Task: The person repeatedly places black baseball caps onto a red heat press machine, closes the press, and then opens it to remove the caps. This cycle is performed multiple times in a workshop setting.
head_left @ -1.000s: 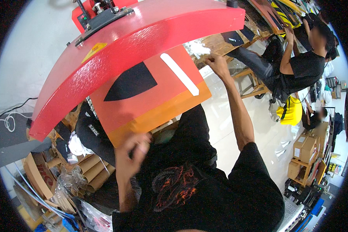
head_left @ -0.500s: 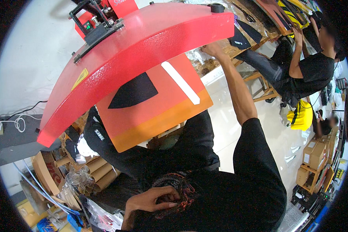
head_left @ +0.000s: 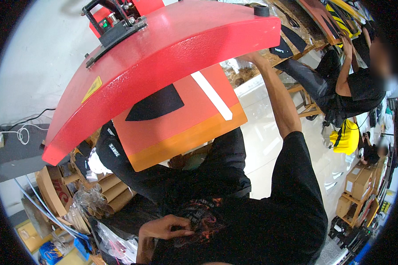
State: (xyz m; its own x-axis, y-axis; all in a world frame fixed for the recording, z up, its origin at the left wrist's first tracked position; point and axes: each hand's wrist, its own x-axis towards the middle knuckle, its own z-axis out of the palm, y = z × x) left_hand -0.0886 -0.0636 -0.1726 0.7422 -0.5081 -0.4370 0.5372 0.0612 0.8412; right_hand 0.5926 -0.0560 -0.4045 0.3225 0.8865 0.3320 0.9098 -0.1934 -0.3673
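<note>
Panel [head_left: 157, 104]: black, left of centre on the orange board [head_left: 194, 141], partly hidden by the press [head_left: 163, 62]; long axis lower left to upper right.
Right hand [head_left: 252, 57]: nearer, panel to its lower left; fingers hidden, cannot tell.
Left hand [head_left: 166, 226]: lower centre; fingers loosely parted, apparently empty.

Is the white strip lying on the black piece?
No, the white strip lies beside the black piece, with a gap between them.

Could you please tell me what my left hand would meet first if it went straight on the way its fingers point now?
Your left hand would most likely meet the black fabric T-shirt with a reddish printed graphic; it may already be touching it, though depth is unclear.
</note>
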